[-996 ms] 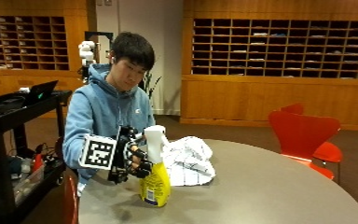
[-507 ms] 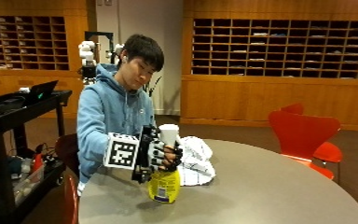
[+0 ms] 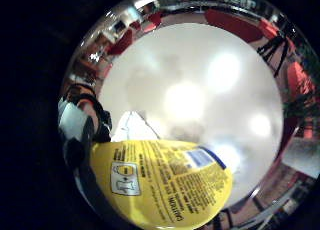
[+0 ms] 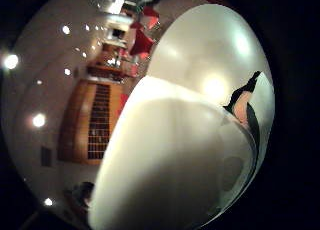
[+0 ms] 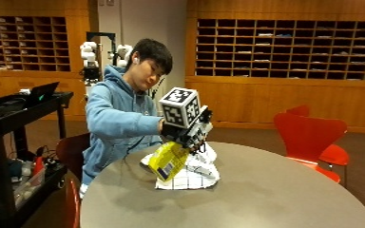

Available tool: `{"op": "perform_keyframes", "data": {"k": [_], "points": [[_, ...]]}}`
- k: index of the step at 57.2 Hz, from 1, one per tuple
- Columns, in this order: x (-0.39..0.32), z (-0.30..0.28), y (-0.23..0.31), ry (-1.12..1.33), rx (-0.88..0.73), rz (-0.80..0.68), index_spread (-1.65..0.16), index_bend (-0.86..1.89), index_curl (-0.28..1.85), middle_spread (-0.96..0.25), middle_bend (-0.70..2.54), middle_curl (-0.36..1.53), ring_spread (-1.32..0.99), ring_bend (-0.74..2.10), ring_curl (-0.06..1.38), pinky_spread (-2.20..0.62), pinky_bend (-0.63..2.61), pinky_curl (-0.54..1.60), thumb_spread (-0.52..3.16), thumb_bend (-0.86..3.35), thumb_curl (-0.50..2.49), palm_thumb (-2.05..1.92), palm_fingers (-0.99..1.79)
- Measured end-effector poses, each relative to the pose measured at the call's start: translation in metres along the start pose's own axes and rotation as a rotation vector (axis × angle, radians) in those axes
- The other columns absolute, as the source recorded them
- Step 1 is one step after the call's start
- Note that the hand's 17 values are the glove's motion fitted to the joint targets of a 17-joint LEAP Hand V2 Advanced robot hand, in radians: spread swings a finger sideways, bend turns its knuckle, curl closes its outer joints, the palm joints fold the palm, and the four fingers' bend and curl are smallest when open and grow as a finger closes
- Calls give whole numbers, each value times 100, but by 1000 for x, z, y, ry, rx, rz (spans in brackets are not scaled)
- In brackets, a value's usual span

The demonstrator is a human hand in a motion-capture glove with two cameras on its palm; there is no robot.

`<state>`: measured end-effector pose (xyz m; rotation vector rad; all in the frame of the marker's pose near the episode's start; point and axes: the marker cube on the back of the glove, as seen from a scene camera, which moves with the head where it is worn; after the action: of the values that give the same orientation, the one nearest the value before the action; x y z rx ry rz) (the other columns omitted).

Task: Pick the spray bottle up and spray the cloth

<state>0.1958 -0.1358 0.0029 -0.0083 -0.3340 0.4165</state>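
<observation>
bottle: yellow spray bottle (image 5: pixel 168 161) is off the tabletop (image 5: pixel 277 199), tilted, yellow base pointing down toward the person, white sprayer head up under the glove.
bottle position: directly above the cloth (image 5: pixel 192 172), base just over the cloth's near-left edge; cannot tell whether they touch.
hand: gloved right hand (image 5: pixel 192 130) is on the bottle's top end, above the cloth.
grip: holding the spray bottle, fingers wrapped round the neck and sprayer head; cannot see which finger is on the trigger.
cloth: white with a dark grid pattern, bunched in a heap on the tabletop at the edge nearest the person, lower corner spread flat.
little-finger palm view: yellow bottle body (image 3: pixel 165 182) with its printed back label fills the part nearest the palm; a white patch of cloth (image 3: pixel 131 127) shows just past the bottle, with the grey tabletop (image 3: pixel 200 85) beyond.
thumb palm view: white sprayer head (image 4: pixel 170 160) fills most of the view, close to the palm; one gloved fingertip (image 4: pixel 243 101) shows at its far edge against the tabletop (image 4: pixel 215 45).
tabletop: round, grey.
surroundings: red chair (image 5: pixel 309 137) at the far side of the tabletop from the person; black cart (image 5: pixel 12 156) beside the person, away from the tabletop.
</observation>
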Motion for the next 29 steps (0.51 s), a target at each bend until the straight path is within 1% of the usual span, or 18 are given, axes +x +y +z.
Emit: {"op": "perform_keyframes", "data": {"k": [10,14,24,29], "points": [[-47,7,5,428,-270,-72,-22,41,51,-17,56,49,-20,60,45,-24,33,38,17,-4,71,93,139],[-72,16,11,539,-389,-103,-22,41,51,-17,57,49,-20,60,45,-24,33,38,17,-4,72,93,139],[-108,45,17,834,-517,-42,-22,42,52,-17,57,49,-20,61,46,-25,34,38,16,-4,74,92,139],[-116,60,23,969,-564,-91,-22,41,52,-17,57,49,-20,61,46,-25,34,38,16,-4,75,92,139]]}}
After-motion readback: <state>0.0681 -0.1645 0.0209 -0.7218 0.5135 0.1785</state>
